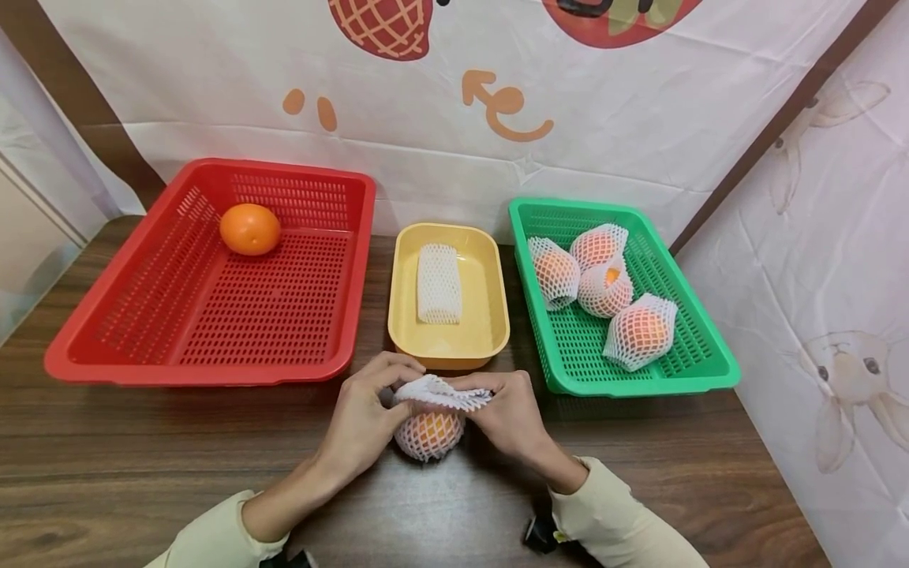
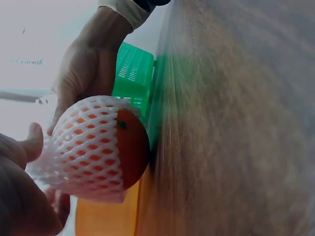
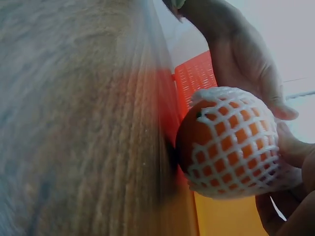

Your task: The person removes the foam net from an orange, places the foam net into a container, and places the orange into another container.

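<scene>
An orange [image 2: 133, 152] stands on the table in front of me, most of it covered by a white foam net [image 1: 435, 390]. Its lower end, with the green stem spot, pokes out bare in both wrist views. From the left side, my left hand [image 1: 360, 418] pinches the loose upper part of the net between thumb and fingers. My right hand [image 1: 513, 416] grips the same net edge from the right. Between the two hands the net's top is bunched and folded over above the fruit.
A red basket [image 1: 213, 371] at left has one bare orange [image 1: 250, 229]. Behind the hands, a yellow tray [image 1: 485, 312] contains a flat foam net [image 1: 439, 284]. The green basket [image 1: 642, 386] at right holds several netted oranges [image 1: 641, 333]. A printed cloth [image 1: 426, 173] hangs behind.
</scene>
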`<state>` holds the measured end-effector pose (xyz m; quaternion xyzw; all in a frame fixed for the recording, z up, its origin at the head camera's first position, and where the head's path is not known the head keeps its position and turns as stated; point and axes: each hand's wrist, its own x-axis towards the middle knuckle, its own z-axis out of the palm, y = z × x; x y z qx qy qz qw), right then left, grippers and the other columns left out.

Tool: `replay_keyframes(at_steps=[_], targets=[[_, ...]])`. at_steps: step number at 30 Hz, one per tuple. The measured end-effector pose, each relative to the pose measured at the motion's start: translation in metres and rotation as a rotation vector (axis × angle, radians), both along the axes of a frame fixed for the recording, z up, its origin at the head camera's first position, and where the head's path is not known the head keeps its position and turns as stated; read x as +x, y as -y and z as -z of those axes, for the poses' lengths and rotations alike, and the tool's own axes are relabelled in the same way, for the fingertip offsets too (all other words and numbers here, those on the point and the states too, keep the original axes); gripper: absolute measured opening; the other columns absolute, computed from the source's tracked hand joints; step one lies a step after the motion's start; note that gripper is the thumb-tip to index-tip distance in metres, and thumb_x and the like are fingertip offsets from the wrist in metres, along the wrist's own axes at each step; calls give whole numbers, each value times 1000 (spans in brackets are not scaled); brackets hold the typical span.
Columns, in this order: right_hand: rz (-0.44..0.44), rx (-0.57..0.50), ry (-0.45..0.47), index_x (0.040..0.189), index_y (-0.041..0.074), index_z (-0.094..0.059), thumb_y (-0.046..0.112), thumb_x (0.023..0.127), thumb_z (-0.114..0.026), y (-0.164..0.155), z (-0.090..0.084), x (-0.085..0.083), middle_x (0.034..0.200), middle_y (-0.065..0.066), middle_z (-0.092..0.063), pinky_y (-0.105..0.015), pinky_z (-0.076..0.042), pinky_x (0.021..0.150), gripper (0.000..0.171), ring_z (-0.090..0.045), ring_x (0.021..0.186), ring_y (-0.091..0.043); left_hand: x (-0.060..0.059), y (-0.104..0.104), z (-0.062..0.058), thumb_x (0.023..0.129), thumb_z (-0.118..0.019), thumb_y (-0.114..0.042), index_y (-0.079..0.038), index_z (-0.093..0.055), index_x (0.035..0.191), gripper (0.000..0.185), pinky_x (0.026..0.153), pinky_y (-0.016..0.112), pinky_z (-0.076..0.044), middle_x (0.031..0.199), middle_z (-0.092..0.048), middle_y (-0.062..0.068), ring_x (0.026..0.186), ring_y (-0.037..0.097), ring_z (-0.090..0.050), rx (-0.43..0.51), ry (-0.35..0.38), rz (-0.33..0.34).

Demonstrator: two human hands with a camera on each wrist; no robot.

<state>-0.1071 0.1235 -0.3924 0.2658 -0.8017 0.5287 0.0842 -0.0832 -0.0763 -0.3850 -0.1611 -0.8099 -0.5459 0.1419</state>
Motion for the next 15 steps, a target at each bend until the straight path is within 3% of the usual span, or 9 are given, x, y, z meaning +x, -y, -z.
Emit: replay_keyframes(at_steps=[5,9,15], targets=[[63,-12,-73,83,8,-78,5,73,-83,2,-2,0,79,2,-72,-22,-53,63,12,-67,73,-4,-2,1,0,69,-84,-23,-15,-70,105,40,83,35,-47,102,-66,-8,97,12,-60,-104,103,47],[44,-36,-116,80,1,-76,-5,71,-80,4,-10,3,77,-6,-72,-24,-54,63,12,-67,72,-7,-2,0,0,72,-83,-18,-14,-74,93,23,80,31,-51,90,-69,-10,88,7,-64,-100,158,62],[-11,-82,-197,83,1,-74,-8,74,-75,5,-4,2,80,-9,-72,-23,-54,64,13,-67,73,-10,-1,0,-2,69,-84,-7,-14,-76,83,17,73,30,-53,81,-70,-10,79,5,-65,-57,148,-21]])
